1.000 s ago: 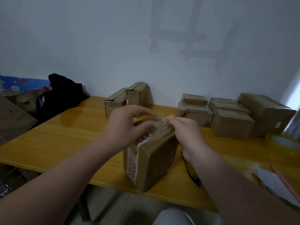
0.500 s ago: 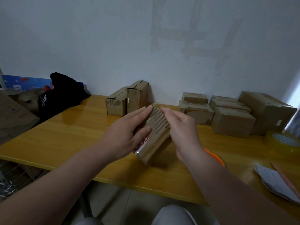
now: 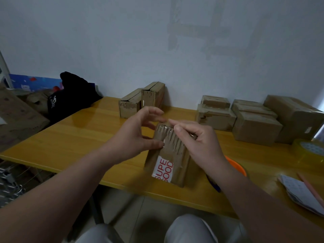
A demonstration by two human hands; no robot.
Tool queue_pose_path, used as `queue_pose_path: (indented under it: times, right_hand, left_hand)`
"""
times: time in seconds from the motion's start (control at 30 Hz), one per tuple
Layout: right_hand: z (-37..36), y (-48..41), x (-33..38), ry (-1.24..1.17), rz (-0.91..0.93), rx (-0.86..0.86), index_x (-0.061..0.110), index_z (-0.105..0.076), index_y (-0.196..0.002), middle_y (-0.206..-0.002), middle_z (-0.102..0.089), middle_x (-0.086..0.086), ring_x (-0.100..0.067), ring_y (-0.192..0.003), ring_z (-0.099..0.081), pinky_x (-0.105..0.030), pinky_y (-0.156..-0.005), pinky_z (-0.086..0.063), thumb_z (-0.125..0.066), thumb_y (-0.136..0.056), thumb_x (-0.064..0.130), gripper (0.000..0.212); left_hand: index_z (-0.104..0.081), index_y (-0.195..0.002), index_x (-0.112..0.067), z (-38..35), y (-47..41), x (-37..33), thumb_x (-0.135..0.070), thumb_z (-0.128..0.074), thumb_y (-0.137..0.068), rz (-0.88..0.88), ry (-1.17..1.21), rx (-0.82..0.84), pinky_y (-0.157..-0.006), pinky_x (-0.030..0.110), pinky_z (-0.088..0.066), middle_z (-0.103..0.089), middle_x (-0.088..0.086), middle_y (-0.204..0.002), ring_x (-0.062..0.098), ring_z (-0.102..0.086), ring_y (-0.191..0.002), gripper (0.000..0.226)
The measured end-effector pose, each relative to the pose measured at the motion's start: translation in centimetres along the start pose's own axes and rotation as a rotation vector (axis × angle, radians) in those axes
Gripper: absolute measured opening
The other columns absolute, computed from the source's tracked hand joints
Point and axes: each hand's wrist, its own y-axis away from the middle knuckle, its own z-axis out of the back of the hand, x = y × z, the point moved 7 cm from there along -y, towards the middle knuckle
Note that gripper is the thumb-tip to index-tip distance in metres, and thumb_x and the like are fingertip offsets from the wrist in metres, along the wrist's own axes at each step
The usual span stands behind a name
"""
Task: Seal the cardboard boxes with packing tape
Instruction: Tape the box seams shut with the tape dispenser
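At the near edge of the table (image 3: 84, 137), dead centre of the view, the cardboard box (image 3: 177, 160) stands on end, its top tilted away toward the wall at 12 o'clock.

Grip:
- Right hand (image 3: 201, 144): closed on the box's top right corner. The thumb (image 3: 177, 128) presses on the upper front face, the index finger lies along the top edge, and the remaining fingers curl round the right side.
- Left hand (image 3: 135, 135): half open, gripping nothing. Its thumb tip touches the box's left edge. The fingers (image 3: 156, 112) arch loosely above the top left corner. Whether the lower ones touch the cardboard cannot be told.

Markings:
- Wrinkled clear tape (image 3: 171, 137) covers the upper front face.
- A white label (image 3: 164, 170) on the lower front face carries red capitals running up the face. "UPE" and "OOD" are legible. The leading letters are lost in glare.

Surroundings, read from the box:
- 12 o'clock: two small boxes (image 3: 142, 100) side by side against the wall.
- 1 to 2 o'clock: a stack of taped boxes (image 3: 256, 127).
- 3 o'clock: an orange object (image 3: 236, 166) just behind the right wrist, and a roll of clear tape (image 3: 310, 151) at the frame edge.
- 4 o'clock: a notepad (image 3: 296, 192) with a pencil (image 3: 311, 189) on it.
- 10 o'clock: a black bag (image 3: 70, 97) with white print too small to read.
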Motion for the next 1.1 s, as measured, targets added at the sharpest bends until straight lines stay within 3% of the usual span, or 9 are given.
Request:
queue_pose_path:
  times: [0.17,0.3,0.47,0.57,0.67,0.73,0.8,0.97,1.1]
  right_hand:
    - [-0.7,1.2,-1.2,0.102,-0.052,0.144,0.035,-0.066,-0.112,-0.111,-0.067,0.014,0.002,-0.107,-0.059,-0.018,-0.086,-0.049,-0.065,-0.089,0.021,0.027]
    - [-1.8,2.7,-2.5,0.2,-0.148,0.399,0.048,-0.058,-0.119,-0.121,-0.058,0.017,0.003,-0.112,-0.054,-0.017,-0.088,-0.048,-0.07,-0.085,0.027,0.042]
    - [-1.6,3.1,-2.4,0.331,-0.136,0.625,0.069,-0.032,-0.127,-0.117,-0.034,0.048,0.027,-0.111,-0.033,-0.005,-0.087,-0.032,-0.08,-0.062,0.053,0.083]
    - [-1.0,2.1,-2.1,0.439,-0.124,0.642,0.079,-0.006,-0.123,-0.12,-0.013,0.053,0.02,-0.117,-0.019,-0.018,-0.1,-0.025,-0.077,-0.051,0.068,0.102]
    - [-1.4,1.5,-1.6,0.656,0.028,0.717,0.07,0.022,-0.125,-0.124,0.023,0.058,0.023,-0.126,0.016,-0.028,-0.11,0.002,-0.065,-0.048,0.082,0.117]
    - [-2.2,1.5,-1.3,0.837,0.179,0.765,0.058,0.032,-0.131,-0.133,0.037,0.045,0.018,-0.125,0.035,-0.022,-0.103,0.021,-0.052,-0.052,0.091,0.12]
    - [-3.0,2.0,-1.3,0.967,0.31,0.796,0.044,0.031,-0.139,-0.142,0.04,0.029,0.005,-0.132,0.037,-0.025,-0.102,0.027,-0.038,-0.061,0.093,0.116]
    - [-4.2,4.2,-1.4,1.188,0.551,0.844,0.024,0.009,-0.152,-0.159,0.014,0.001,-0.023,-0.146,0.014,-0.05,-0.113,0.012,-0.019,-0.079,0.084,0.098]
    - [-4.7,4.7,-1.4,1.366,0.649,0.836,0.015,-0.006,-0.152,-0.158,-0.001,-0.008,-0.03,-0.145,-0.004,-0.054,-0.117,-0.001,-0.023,-0.081,0.081,0.098]
  left_hand:
    - [-0.072,-0.082,-0.018,-0.5,1.3,1.2,-0.024,-0.076,-0.064,-0.039,-0.001,-0.015,-0.072,0.045,-0.057,-0.068,-0.004,-0.085,0.019,-0.063,-0.084,0.02]
    - [-0.072,-0.071,-0.005,-1.7,2.5,2.7,-0.006,-0.076,-0.07,-0.121,-0.04,-0.033,-0.068,0.039,-0.057,-0.068,-0.001,-0.078,0.015,-0.066,-0.075,0.004]
    - [-0.07,-0.074,-0.009,-2.1,3.3,3.9,-0.005,-0.072,-0.077,-0.136,-0.071,-0.027,-0.069,0.042,-0.056,-0.068,-0.003,-0.082,0.015,-0.066,-0.079,0.005]
    - [-0.068,-0.078,-0.021,-2.1,3.3,3.7,-0.02,-0.068,-0.084,-0.136,-0.131,-0.015,-0.072,0.048,-0.053,-0.068,-0.001,-0.083,0.02,-0.063,-0.085,0.006]
    - [-0.067,-0.087,-0.024,-1.7,3.1,3.8,-0.042,-0.048,-0.091,-0.054,-0.073,-0.023,-0.08,0.042,-0.052,-0.069,-0.007,-0.09,0.015,-0.063,-0.093,0.027]
    - [-0.063,-0.102,-0.026,-1.4,3.1,4.3,-0.05,-0.034,-0.093,0.042,0.081,-0.047,-0.084,0.032,-0.051,-0.067,-0.013,-0.103,0.006,-0.06,-0.104,0.039]
    - [-0.056,-0.113,-0.035,-1.4,3.2,4.8,-0.052,-0.025,-0.093,0.116,0.162,-0.065,-0.09,0.03,-0.047,-0.063,-0.014,-0.116,0.001,-0.054,-0.114,0.04]
    - [-0.047,-0.125,-0.039,-1.6,3.4,5.9,-0.056,-0.017,-0.09,0.197,0.182,-0.021,-0.097,0.028,-0.041,-0.063,-0.011,-0.121,-0.002,-0.052,-0.117,0.049]
    - [-0.052,-0.121,-0.041,-1.5,3.3,6.1,-0.057,-0.019,-0.093,0.161,0.117,0.009,-0.104,0.035,-0.038,-0.06,-0.013,-0.124,0.001,-0.049,-0.121,0.046]
